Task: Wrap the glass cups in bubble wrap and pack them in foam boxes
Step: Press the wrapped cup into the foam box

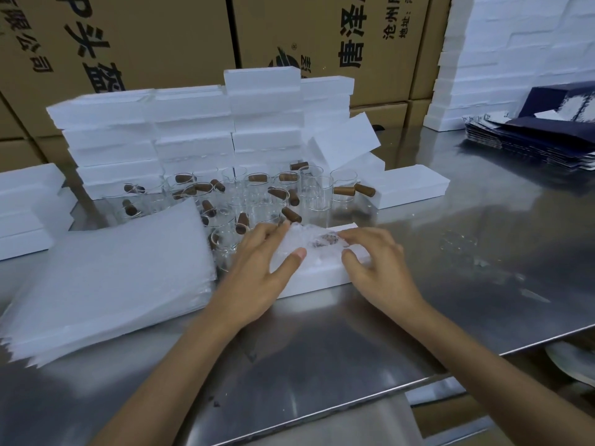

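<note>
At a steel packing table (418,284), a worker's left hand (257,268) and right hand (376,268), fingers spread and lightly curved, press a bubble-wrapped cup (318,244) down into an open foam box (322,278). Unwrapped glass cups (257,194) crowd just behind, beside a stack of bubble wrap sheets (112,278). Uneven pressure could likely crack the glass or leave the wrap bunched, and a stray elbow might topple the nearby cups.
</note>
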